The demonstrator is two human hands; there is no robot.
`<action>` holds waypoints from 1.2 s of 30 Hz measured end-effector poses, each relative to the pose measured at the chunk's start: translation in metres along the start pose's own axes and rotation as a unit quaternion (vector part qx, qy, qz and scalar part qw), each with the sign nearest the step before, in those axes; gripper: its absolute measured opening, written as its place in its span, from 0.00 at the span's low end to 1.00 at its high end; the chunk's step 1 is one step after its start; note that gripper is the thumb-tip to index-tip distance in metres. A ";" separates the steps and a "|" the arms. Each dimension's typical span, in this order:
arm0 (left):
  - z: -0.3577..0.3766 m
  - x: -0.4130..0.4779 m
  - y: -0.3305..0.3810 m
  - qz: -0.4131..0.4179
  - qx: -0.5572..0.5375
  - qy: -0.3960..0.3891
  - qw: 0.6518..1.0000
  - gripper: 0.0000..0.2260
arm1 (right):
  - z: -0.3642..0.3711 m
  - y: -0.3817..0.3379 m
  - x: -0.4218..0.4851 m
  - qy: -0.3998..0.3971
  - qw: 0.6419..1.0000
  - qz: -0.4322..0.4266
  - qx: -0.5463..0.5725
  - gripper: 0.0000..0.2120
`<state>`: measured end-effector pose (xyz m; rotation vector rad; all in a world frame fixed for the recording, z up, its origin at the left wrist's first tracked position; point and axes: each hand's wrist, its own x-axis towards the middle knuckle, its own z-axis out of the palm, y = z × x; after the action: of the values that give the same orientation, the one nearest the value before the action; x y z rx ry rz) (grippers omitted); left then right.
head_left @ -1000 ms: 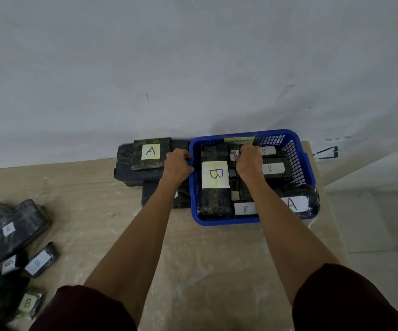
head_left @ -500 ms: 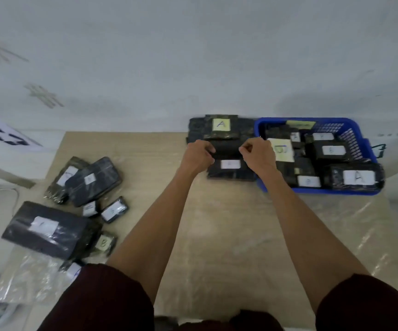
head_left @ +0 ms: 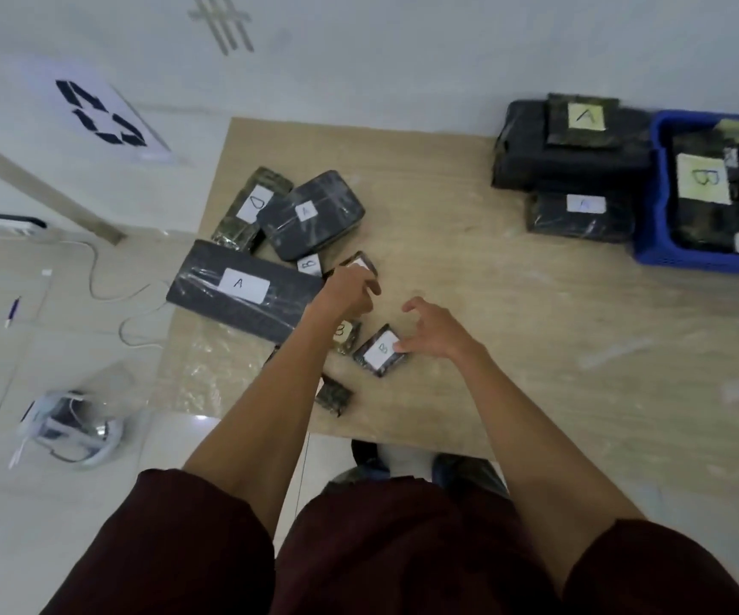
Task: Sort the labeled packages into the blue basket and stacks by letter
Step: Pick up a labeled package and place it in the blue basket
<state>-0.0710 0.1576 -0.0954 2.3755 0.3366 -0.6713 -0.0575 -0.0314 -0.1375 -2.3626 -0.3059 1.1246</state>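
A small black wrapped package labelled B (head_left: 381, 351) lies mid-frame on the worktop (head_left: 536, 348), the spread right hand (head_left: 436, 332) touching its edge. The left hand (head_left: 347, 292) curls over a second package (head_left: 360, 261), grip unclear. Blue basket (head_left: 654, 206) upper right.

- The worktop (head_left: 469, 268) lies bare across its middle, a broad lane running from the left cluster to the A stack (head_left: 571, 148).
- At the left, the long A package (head_left: 243, 288), the rounded A package (head_left: 312, 215) and a green-wrapped one (head_left: 250, 210) overlap with no gaps.
- Small packages crowd the near-left corner. A B package (head_left: 381, 350) lies under the fingertips of the right hand (head_left: 434, 332).
- The A stack presses against the left wall of the blue basket (head_left: 658, 206), so nothing passes between them.
- The basket seems packed to its rim, though it is blurred.
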 end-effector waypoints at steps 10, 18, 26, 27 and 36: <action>0.027 -0.012 -0.029 0.010 0.021 -0.065 0.998 0.13 | 0.057 -0.009 0.001 0.062 0.998 -0.007 -0.025 0.33; 0.025 0.001 -0.012 0.039 -0.016 -0.077 0.996 0.15 | 0.025 0.009 -0.014 0.167 0.966 0.034 0.193 0.20; 0.011 0.007 0.061 0.118 -0.109 0.029 0.987 0.17 | -0.046 -0.009 -0.041 0.265 0.903 -0.028 0.336 0.19; 0.008 0.009 0.071 0.129 -0.128 0.044 0.982 0.16 | -0.056 -0.010 -0.045 0.277 0.894 -0.038 0.351 0.19; -0.001 0.010 0.139 0.147 -0.268 0.097 0.947 0.16 | -0.121 0.001 -0.082 0.257 0.852 -0.118 0.441 0.17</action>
<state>-0.0072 0.0533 -0.0294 1.9102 0.2052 -0.1719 -0.0162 -0.1066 -0.0192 -1.6248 0.1095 0.3340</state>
